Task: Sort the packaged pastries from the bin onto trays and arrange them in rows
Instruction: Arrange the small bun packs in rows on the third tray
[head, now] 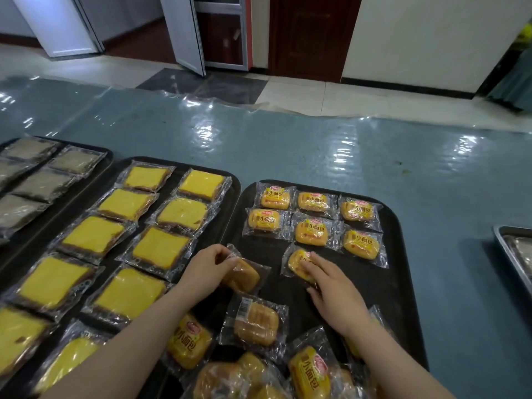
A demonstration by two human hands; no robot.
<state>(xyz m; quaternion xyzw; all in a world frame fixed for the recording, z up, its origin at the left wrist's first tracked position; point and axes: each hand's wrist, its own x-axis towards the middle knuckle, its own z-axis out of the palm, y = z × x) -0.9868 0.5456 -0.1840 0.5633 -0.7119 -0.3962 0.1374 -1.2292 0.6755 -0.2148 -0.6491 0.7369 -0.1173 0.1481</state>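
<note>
Pastries: small yellow-label bread packs (313,223) are lined up in rows at the far end of the black tray (403,298); a loose pile (259,364) is heaped at the near end
Left hand (205,266): one back-side-up pack (243,273) is pinched by its wrapper edge
Right hand (331,286): fingers laid flat on a label-up pack (298,262), nothing gripped
Middle tray (230,180): filled with yellow cake slices (161,249), two columns
Far left tray (106,156): brownish packs (43,185)
Table (316,145): covered in shiny plastic

I see the table (288,145) covered in a blue-grey sheet under glossy clear plastic that catches bright glints of overhead light. Beyond its far edge lies a pale tiled floor (331,93) with a darker patch. A white wall (431,33) rises behind, beside a dark brown wooden door (311,33) and open metal-framed glass doors (187,33)
</note>
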